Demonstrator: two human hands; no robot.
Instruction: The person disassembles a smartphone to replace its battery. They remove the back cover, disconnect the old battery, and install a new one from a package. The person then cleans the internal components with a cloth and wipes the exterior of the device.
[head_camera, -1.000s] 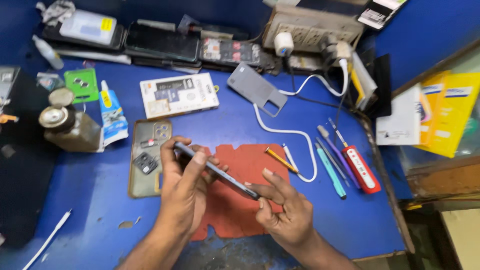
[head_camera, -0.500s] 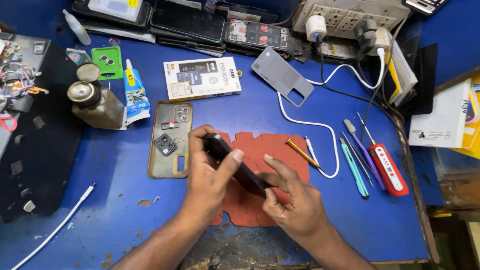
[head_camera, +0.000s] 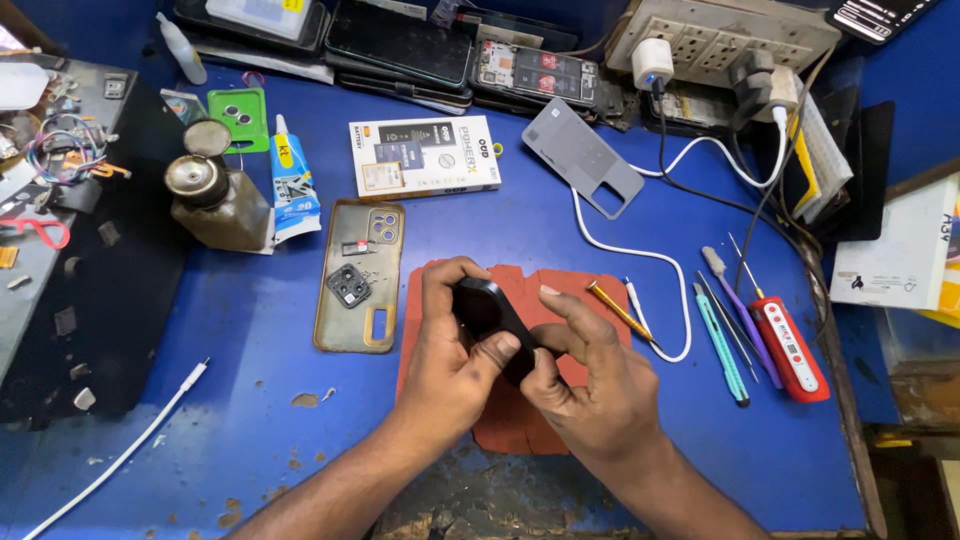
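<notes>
Left hand (head_camera: 455, 365) and right hand (head_camera: 590, 385) both clamped on a dark phone (head_camera: 490, 315), held tilted just above the red work mat (head_camera: 570, 285). Left thumb over the near face, left fingers curled around the far edge. Right thumb and fingers pinch the phone's right end; right index finger sticks up, free. Hands touch each other at the phone.

Mat lies on the blue table (head_camera: 250, 420), mid-near. Just left of the left hand: a clear phone case (head_camera: 360, 320), flat, with a small black camera module (head_camera: 349, 286) lying in it. Just right of the mat: yellow-handled tool (head_camera: 617, 309), then a white cable (head_camera: 640, 255) looping towards the far power strip (head_camera: 730, 35).

Further right: teal pen-like tool (head_camera: 722, 345), purple-handled tool (head_camera: 735, 310), red tester (head_camera: 790, 350), side by side.

Far of the hands: white battery box (head_camera: 425, 155), grey back cover (head_camera: 583, 157) to its right.

Far left: glue tube (head_camera: 290, 180), metal-capped bottle (head_camera: 205, 200), green card (head_camera: 238, 117). Row of phones (head_camera: 400, 40) along the far edge. Another white cable (head_camera: 120, 455) near left.
</notes>
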